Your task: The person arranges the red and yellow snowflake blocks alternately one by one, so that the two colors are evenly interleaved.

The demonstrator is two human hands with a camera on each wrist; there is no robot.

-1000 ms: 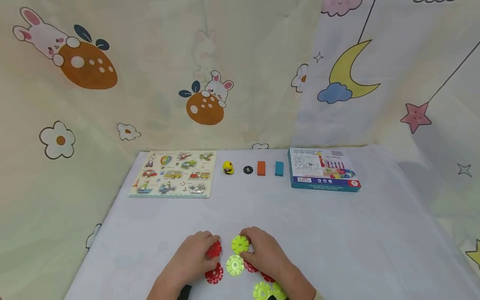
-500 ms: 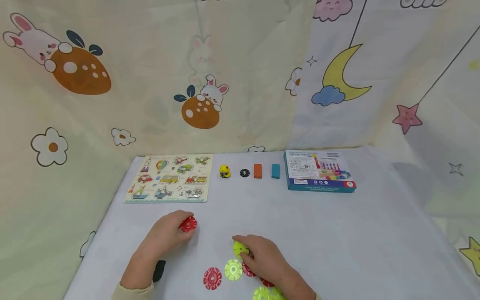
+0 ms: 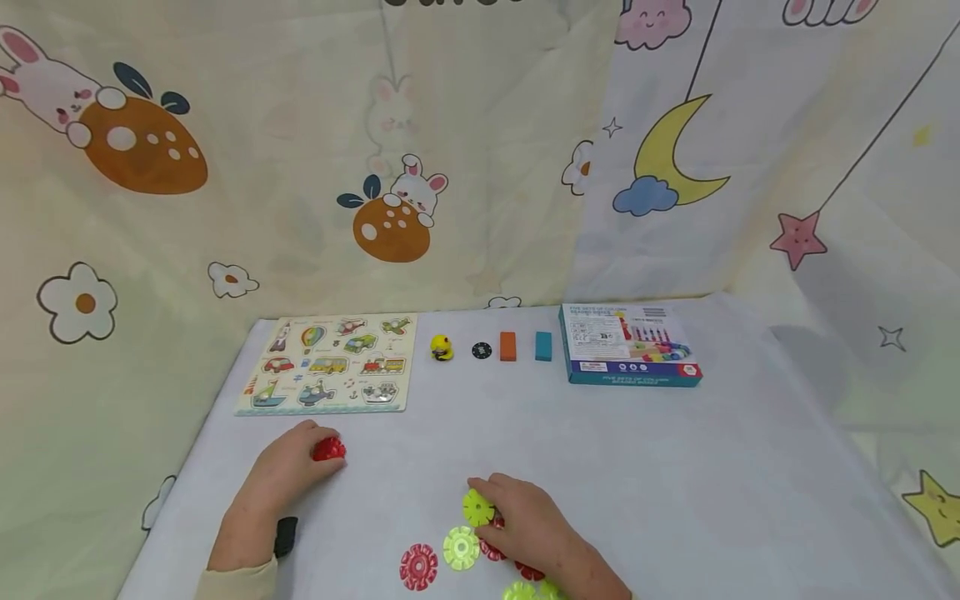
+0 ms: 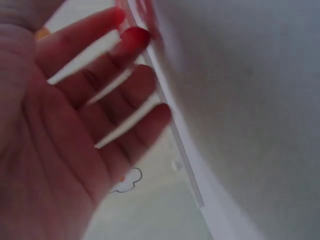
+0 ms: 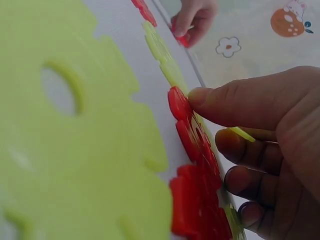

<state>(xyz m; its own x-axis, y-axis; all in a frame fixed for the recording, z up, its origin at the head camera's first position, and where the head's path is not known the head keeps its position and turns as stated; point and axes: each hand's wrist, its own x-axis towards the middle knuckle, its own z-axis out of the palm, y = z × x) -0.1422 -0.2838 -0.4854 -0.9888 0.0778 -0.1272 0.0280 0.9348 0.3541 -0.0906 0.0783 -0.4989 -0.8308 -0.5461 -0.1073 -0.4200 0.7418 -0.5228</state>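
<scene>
In the head view, my left hand [image 3: 283, 473] holds a red notched disc [image 3: 328, 448] between thumb and fingers, at the left below the puzzle board. My right hand [image 3: 528, 521], at the lower middle, pinches a yellow-green notched disc [image 3: 477, 507] by its edges. Close by lie another yellow-green disc [image 3: 461, 548] and a flat red disc [image 3: 417, 567]. More red discs [image 3: 529, 571] are partly hidden under the right hand. In the right wrist view, the right thumb [image 5: 240, 102] is beside a row of red discs [image 5: 197, 195]. The left wrist view is blurred.
Along the back of the white table stand a vehicle puzzle board [image 3: 327, 364], a yellow duck figure [image 3: 442, 347], a black round chip [image 3: 482, 351], an orange block [image 3: 507, 347], a blue block [image 3: 543, 346] and a flat box [image 3: 630, 344]. A printed curtain [image 3: 487, 208] hangs behind.
My left hand has carried the red disc leftward and away from the other discs, towards the puzzle board. My right hand stays nearly in place with the yellow-green disc. The head view has shifted slightly.
</scene>
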